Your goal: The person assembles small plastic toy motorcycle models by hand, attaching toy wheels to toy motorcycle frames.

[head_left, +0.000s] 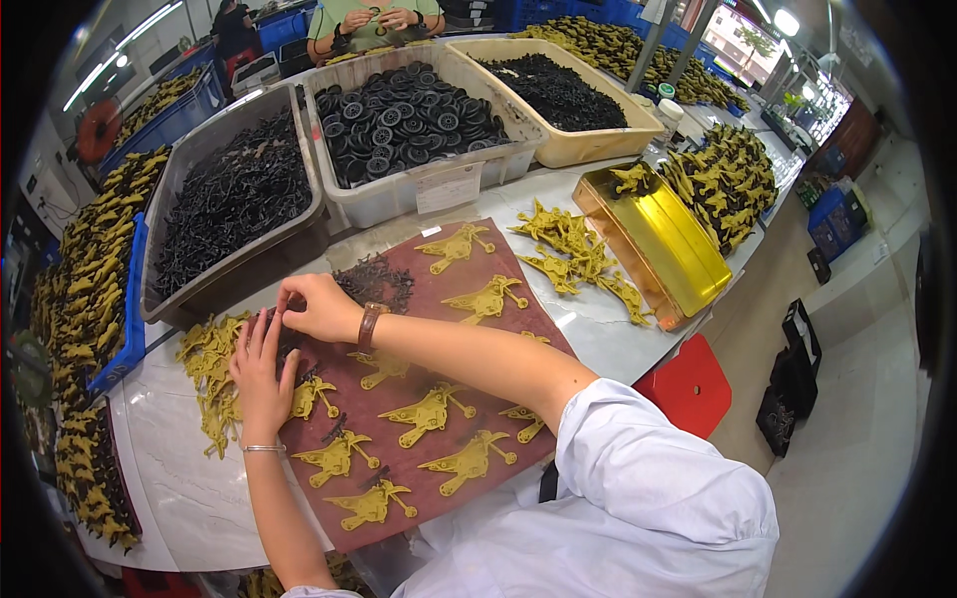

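My left hand [262, 384] lies at the mat's left edge, its fingers stretched out and the thumb apart. Touching its fingertips, my right hand [324, 311] is closed in a pinch; what it grips is hidden. Flat yellow plastic parts [431, 414] are spread in rows over a dark red mat [538, 321]. A loose heap of small black parts [377, 283] sits just beyond my right hand. More yellow parts [209, 369] lie piled left of my left hand, and one yellow part [311, 397] is beside its thumb.
Behind the mat stand a grey bin of thin black parts [237, 189], a white bin of black wheels [409, 120] and a cream bin [643, 125]. A shiny gold tray [668, 234] and a red stool [688, 387] are at the right. Across the table sits another person [374, 20].
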### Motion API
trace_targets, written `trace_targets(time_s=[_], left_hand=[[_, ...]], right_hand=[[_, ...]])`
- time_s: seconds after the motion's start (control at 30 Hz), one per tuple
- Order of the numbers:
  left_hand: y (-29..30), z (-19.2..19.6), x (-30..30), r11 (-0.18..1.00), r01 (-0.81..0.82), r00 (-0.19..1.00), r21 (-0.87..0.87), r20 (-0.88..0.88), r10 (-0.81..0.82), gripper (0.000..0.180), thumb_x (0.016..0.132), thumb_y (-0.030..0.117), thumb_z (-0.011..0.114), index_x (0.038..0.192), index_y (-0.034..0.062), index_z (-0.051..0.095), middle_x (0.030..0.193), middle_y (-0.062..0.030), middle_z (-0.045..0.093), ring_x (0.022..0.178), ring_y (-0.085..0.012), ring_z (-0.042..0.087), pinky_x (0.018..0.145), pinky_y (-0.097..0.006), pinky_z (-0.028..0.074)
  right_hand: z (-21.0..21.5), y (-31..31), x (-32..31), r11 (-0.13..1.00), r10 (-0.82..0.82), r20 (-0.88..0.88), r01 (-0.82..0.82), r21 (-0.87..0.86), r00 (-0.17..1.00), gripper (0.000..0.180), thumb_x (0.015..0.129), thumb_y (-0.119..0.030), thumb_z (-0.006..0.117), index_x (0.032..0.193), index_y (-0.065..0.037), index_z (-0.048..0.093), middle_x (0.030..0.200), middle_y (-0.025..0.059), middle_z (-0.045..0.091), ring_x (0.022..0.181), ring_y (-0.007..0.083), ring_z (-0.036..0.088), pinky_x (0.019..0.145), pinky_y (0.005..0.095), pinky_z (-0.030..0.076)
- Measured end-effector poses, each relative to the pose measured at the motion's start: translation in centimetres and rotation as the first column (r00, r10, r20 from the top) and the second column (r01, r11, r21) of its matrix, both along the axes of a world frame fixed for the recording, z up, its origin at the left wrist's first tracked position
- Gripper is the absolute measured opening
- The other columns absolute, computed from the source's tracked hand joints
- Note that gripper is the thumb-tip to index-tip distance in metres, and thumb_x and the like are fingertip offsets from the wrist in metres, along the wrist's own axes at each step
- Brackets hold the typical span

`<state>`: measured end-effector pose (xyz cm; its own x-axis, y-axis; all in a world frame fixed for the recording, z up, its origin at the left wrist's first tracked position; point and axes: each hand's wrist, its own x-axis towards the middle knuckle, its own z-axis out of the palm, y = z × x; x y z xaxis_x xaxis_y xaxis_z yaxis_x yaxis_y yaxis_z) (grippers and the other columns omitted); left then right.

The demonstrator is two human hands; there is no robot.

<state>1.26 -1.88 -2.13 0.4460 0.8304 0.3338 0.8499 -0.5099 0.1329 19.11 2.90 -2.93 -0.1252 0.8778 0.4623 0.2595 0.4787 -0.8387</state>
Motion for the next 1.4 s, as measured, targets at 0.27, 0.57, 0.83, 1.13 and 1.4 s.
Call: trace_targets(time_s=[0.27, 0.57, 0.83, 1.13, 1.4], left_hand=[[0.7, -0.2, -0.6, 0.999, -0.018, 0.990, -0.050, 0.136, 0.024, 0.041, 0.095, 0.023, 0.052, 0.133, 0.0067, 0.050, 0.138, -0.0099, 0.050, 0.132, -0.0283, 0.040, 0.108, -0.041, 0.024], [1.0, -0.2, 0.1, 0.957, 0.220, 0.549, -0.192, 0.835, 0.041, 0.038, 0.098, 0.013, 0.051, 0.131, -0.0058, 0.048, 0.122, -0.0156, 0.060, 0.113, -0.0189, 0.057, 0.095, -0.030, 0.045], [0.2, 0.5, 0.2, 0.931, 0.278, 0.235, -0.237, 0.956, 0.173, 0.023, 0.087, -0.001, 0.066, 0.106, -0.0022, 0.055, 0.104, -0.0083, 0.062, 0.096, -0.0124, 0.061, 0.086, -0.024, 0.048], [-0.5, 0.2, 1.4, 0.899, 0.382, 0.024, -0.214, 0.975, 0.222, 0.014, 0.090, 0.002, 0.062, 0.101, 0.0012, 0.054, 0.099, -0.0075, 0.063, 0.090, -0.0130, 0.063, 0.080, -0.027, 0.054], [-1.3, -0.1, 2.2, 0.891, 0.331, 0.040, -0.311, 0.948, 0.316, 0.014, 0.089, 0.004, 0.064, 0.099, 0.0008, 0.054, 0.097, -0.0091, 0.064, 0.087, -0.0139, 0.064, 0.078, -0.026, 0.053]], right_hand=[[1.0, 0.0, -0.3, 0.998, 0.060, -0.166, -0.058, 0.015, 0.984, 0.015, 0.069, -0.013, 0.069, 0.078, -0.001, 0.064, 0.073, 0.0139, 0.065, 0.068, 0.0239, 0.063, 0.065, 0.0342, 0.050], [1.7, -0.6, -0.7, 0.873, 0.223, -0.525, -0.408, -0.267, 0.821, 0.007, 0.082, -0.005, 0.064, 0.088, -0.002, 0.061, 0.079, 0.0020, 0.063, 0.062, 0.0055, 0.054, 0.053, 0.0210, 0.044], [2.2, -2.3, -1.1, 0.815, 0.236, -0.562, -0.476, -0.330, 0.793, 0.011, 0.085, -0.012, 0.061, 0.092, -0.005, 0.057, 0.078, -0.0014, 0.060, 0.063, 0.0044, 0.054, 0.052, 0.0194, 0.044], [3.7, -3.8, 0.0, 0.576, 0.007, -0.762, -0.626, -0.526, 0.647, 0.013, 0.088, -0.014, 0.053, 0.097, -0.005, 0.058, 0.081, 0.0009, 0.059, 0.060, 0.0063, 0.054, 0.044, 0.0191, 0.037], [2.1, -3.5, -0.7, 0.416, -0.306, -0.803, -0.687, -0.596, 0.511, 0.016, 0.090, -0.014, 0.046, 0.096, -0.003, 0.056, 0.082, 0.0023, 0.057, 0.054, 0.0036, 0.047, 0.041, 0.0158, 0.034]])
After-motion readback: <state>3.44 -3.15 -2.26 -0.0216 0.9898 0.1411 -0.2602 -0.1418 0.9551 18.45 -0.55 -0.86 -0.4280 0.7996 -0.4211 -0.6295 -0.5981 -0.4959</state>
